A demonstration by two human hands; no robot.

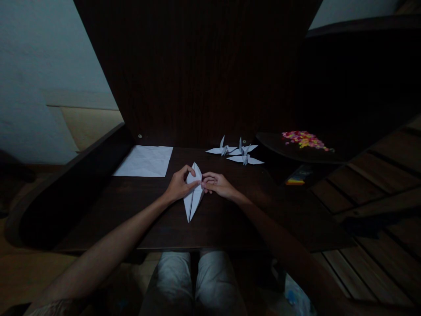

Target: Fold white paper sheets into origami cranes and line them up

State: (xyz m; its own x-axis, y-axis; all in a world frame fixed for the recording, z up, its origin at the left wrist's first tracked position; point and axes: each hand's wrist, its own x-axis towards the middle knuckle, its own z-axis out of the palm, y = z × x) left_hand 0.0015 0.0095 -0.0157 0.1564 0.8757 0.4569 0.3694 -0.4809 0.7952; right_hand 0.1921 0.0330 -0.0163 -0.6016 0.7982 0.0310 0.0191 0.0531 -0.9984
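Note:
A white sheet folded into a long diamond, a partly folded origami paper (193, 202), points toward me above the dark desk. My left hand (180, 183) grips its left side, thumb lying across the front face and fingers bent round the upper edge. On the right edge, my right hand (217, 184) pinches the paper between thumb and fingers. A narrow slit runs down the lower half of the diamond. Behind it, several finished white paper cranes (245, 159) stand close together with wings spread. Fingers partly cover the middle of the folded paper.
A creased white paper sheet (144, 161) lies at the desk's back left. Small pink, red and yellow pieces (305, 139) are heaped on a raised dark shelf (276, 147) at right. The desk (158, 232) has a raised side panel (66, 175) at left and a tall back board.

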